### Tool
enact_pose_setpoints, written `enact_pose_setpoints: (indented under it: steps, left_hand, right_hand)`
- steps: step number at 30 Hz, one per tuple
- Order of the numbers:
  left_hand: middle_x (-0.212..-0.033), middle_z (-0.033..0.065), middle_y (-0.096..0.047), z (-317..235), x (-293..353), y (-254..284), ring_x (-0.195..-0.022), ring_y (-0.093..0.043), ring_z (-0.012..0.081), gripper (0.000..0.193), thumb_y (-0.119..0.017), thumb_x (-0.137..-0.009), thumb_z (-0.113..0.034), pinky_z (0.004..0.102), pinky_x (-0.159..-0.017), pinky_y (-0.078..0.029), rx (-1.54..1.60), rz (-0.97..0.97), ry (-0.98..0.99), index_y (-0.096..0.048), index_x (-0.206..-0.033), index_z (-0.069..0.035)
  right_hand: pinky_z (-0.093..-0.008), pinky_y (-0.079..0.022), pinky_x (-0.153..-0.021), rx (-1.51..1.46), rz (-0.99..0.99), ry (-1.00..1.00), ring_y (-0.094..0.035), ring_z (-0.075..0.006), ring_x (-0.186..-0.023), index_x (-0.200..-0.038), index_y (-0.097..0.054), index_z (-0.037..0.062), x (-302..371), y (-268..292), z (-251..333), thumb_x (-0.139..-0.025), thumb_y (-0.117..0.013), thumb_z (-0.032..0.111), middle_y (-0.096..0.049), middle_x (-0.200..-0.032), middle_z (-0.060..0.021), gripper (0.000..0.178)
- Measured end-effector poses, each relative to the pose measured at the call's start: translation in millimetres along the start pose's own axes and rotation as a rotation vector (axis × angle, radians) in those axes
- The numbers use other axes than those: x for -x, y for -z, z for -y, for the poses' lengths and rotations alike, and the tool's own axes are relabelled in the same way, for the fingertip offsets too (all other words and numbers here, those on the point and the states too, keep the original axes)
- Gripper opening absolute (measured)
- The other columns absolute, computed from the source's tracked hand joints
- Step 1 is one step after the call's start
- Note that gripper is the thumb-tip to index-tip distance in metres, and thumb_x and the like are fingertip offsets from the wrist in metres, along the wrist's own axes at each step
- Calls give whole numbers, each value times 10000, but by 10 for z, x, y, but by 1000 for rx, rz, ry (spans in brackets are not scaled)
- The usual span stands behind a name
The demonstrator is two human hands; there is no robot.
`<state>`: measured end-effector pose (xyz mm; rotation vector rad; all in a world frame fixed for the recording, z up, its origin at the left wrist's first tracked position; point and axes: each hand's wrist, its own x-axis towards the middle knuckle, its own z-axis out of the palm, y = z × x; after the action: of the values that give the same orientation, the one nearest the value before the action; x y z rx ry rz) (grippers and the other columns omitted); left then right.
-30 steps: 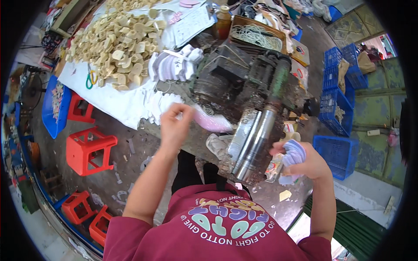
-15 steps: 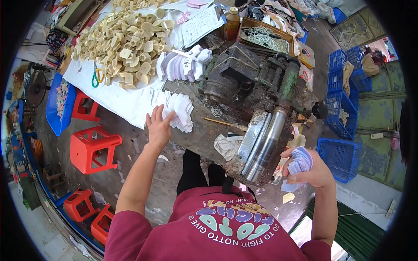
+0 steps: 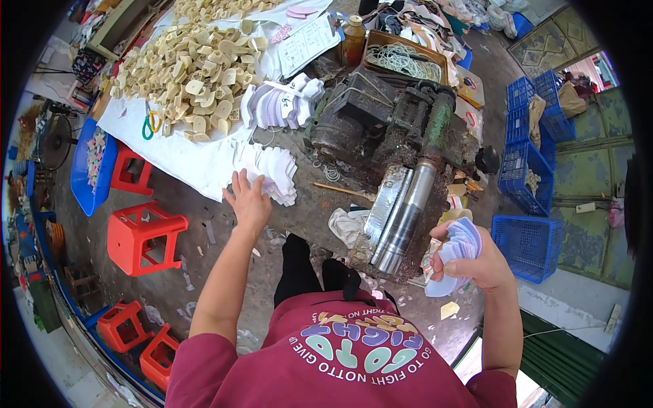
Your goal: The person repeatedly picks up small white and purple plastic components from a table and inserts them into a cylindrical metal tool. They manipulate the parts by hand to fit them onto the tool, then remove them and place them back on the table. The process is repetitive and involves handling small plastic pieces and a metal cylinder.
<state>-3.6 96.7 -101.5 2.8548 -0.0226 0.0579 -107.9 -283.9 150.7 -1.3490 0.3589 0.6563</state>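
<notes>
My left hand (image 3: 249, 205) has its fingers spread at the near edge of a row of thin white cut pieces (image 3: 275, 175) on the table; its fingertips are at or just over them. On the right, my right hand (image 3: 484, 266) grips a fanned stack of thin white and lilac cut pieces (image 3: 457, 253), with the thumb across its near side. This stack is held in the air, just right of the shiny metal roller (image 3: 407, 221) of a worn green and black machine (image 3: 364, 126). Behind the white row stands a larger bundle of white and lilac pieces (image 3: 286, 105).
A heap of beige moulded pieces (image 3: 194, 75) covers the far left of a white cloth (image 3: 180, 163). Green-and-yellow scissors (image 3: 148, 126) lie beside it. A pencil-like stick (image 3: 340, 190) and crumpled cloth (image 3: 347, 228) lie before the machine. Red stools (image 3: 146, 238) and blue crates (image 3: 527, 248) stand around.
My right hand has moved slightly left with its stack, which now shows more of its fanned edges. My left hand remains spread beside the white row. The whole view has shifted a little.
</notes>
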Motion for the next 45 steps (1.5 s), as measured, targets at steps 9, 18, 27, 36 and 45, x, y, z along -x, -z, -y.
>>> enact_pose_setpoints:
  steps: [9,18,27,36,45]
  left_hand:
    - [-1283,163,-488,-27,72,165,-1325,-337,365,195,-622,-704,-50,642,-1056,-174,15,63,-165,-660,-890,-95]
    - [-775,-11,-635,-1741,437,1668,-709,-557,42,86,-680,-847,-81,214,-651,-452,1407,697,-50,-666,-862,2]
    - [-726,11,-630,-2086,341,1803,-635,-562,51,96,-656,-895,-83,196,-566,-448,1832,1096,-25,-662,-892,13]
    - [-926,99,-641,-2162,423,1515,-735,-615,107,40,-609,-885,5,247,-606,-521,1829,561,-138,-615,-851,24]
    - [-896,26,-527,-2198,417,1481,-728,-527,67,126,-658,-830,29,205,-617,-444,1550,461,-243,-615,-947,13]
  right_hand:
    - [-307,-532,-704,-48,-32,-1,-658,-167,-732,-1200,-533,-8,29,-19,-94,-656,-777,58,-652,-844,-85,600]
    - [-254,-481,-753,129,-107,147,-557,-79,-841,-1290,-486,79,-105,-457,159,-614,-851,69,-584,-937,6,768]
    - [-256,-480,-830,-108,32,254,-578,-79,-923,-1257,-500,34,-70,-482,208,-627,-886,107,-621,-1013,-19,742]
    - [-279,-482,-861,11,-206,275,-597,-119,-997,-1266,-523,19,53,-44,107,-676,-782,56,-629,-1141,-84,646]
    - [-274,-422,-931,318,242,298,-550,-145,-1097,-1261,-568,8,101,119,107,-647,-773,110,-569,-1258,-91,655]
